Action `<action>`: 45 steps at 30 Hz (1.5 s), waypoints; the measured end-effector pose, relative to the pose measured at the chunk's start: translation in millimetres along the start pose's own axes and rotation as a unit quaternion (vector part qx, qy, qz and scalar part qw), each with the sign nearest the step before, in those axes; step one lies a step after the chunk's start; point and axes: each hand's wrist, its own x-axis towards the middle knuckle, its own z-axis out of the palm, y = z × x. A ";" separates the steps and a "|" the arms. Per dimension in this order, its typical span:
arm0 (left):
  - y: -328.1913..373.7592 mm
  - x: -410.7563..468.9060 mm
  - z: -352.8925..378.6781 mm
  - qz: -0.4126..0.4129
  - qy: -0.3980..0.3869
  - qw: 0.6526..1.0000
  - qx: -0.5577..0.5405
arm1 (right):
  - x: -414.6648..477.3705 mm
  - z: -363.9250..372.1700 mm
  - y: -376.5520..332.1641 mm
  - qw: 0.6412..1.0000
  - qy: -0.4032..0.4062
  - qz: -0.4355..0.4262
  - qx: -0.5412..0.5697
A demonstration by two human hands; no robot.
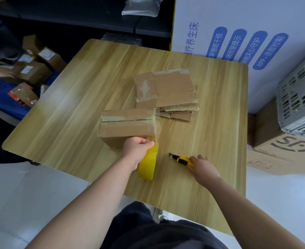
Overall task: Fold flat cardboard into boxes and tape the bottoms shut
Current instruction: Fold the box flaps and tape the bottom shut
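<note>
Head view: left hand [137, 148] grips tape roll [148, 162] taut against box [128, 124]; right hand [202, 166] closes on knife [181, 159] — slice close to the box.

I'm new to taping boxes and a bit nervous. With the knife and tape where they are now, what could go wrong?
The utility knife under the right hand has its blade out, pointing toward the left hand; a hurried cut could nick it. The tape roll still hangs from the box by uncut tape, so tugging could drag the box or peel the seam.
</note>
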 end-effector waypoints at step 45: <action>-24.5 -26.3 -7.7 0.159 -0.091 0.980 0.077 | -23.1 -49.2 -48.9 0.868 0.110 -0.030 0.482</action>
